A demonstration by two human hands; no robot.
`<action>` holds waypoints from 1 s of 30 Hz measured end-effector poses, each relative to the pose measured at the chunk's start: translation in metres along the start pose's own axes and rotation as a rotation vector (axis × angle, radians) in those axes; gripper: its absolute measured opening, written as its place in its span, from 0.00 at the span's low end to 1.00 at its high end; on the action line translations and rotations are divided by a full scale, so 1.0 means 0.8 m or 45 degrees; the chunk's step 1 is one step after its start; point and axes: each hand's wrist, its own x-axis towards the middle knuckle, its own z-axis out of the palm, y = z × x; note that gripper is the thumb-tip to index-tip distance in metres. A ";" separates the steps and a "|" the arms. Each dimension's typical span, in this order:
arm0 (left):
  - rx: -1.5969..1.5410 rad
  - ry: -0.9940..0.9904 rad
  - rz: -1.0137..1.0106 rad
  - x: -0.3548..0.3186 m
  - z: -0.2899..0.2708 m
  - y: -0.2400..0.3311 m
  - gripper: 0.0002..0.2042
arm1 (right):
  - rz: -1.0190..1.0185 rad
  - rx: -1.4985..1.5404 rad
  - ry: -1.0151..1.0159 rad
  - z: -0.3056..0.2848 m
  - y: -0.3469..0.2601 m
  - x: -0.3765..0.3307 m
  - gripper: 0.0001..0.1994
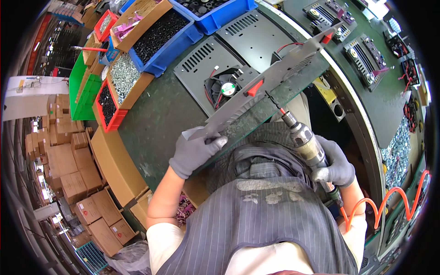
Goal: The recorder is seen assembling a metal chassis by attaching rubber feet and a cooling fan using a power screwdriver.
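My left hand (195, 153), in a grey glove, grips the near end of a long grey metal panel (270, 80) and holds it on edge above the green bench (158, 119). Red clips sit on the panel's edge. My right hand (334, 167), also gloved, is closed around a pneumatic screwdriver (305, 140) whose thin bit points up at the panel's underside. An orange coiled air hose (389, 197) runs from the tool's base. Below the panel lies a flat grey plate with a black fan (224, 87) and red wires.
Blue, red and cardboard bins of screws and black parts (156, 34) line the bench's far left. A second vented plate (254, 32) lies further back. Assembled units (366, 55) sit on the conveyor at right. Cardboard boxes (87, 201) stack on the floor at left.
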 end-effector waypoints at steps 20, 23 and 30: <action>0.591 0.211 0.624 0.093 -0.086 -0.018 0.17 | 0.249 0.025 0.132 -0.015 -0.029 0.025 0.44; 0.794 0.076 0.680 0.112 -0.070 -0.005 0.16 | 0.283 0.074 0.140 -0.009 -0.032 0.025 0.44; 0.959 0.265 0.819 0.122 -0.058 -0.007 0.09 | 0.348 0.112 0.154 -0.008 -0.036 0.024 0.46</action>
